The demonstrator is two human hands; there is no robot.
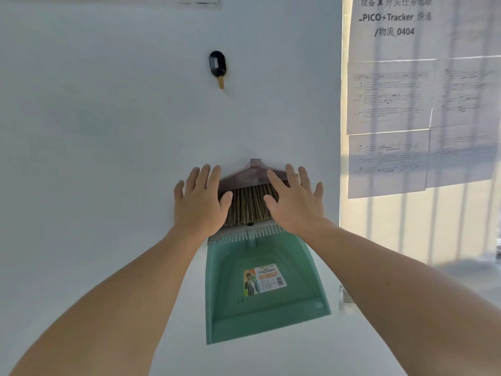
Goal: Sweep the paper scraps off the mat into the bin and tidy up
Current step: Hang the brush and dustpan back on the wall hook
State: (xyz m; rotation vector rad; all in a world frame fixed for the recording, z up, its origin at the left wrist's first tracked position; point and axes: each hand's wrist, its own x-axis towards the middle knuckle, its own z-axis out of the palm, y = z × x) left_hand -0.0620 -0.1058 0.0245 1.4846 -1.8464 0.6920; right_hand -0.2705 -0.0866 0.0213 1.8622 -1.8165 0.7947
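So the green dustpan (260, 291) is up against the white wall (108, 131), open side facing me, with a branded sticker (264, 280) in the middle. The brush (248, 196) sits right above it, bristles pointing down to the pan's comb edge. Both my hands are flat and spread, fingers wide, gripping nothing: left hand (200, 202) beside the brush's left edge, right hand (295, 202) overlapping its right side. Above there's a black hook (217, 65) on the wall, and off to the right some printed sheets (390, 126) taped up.
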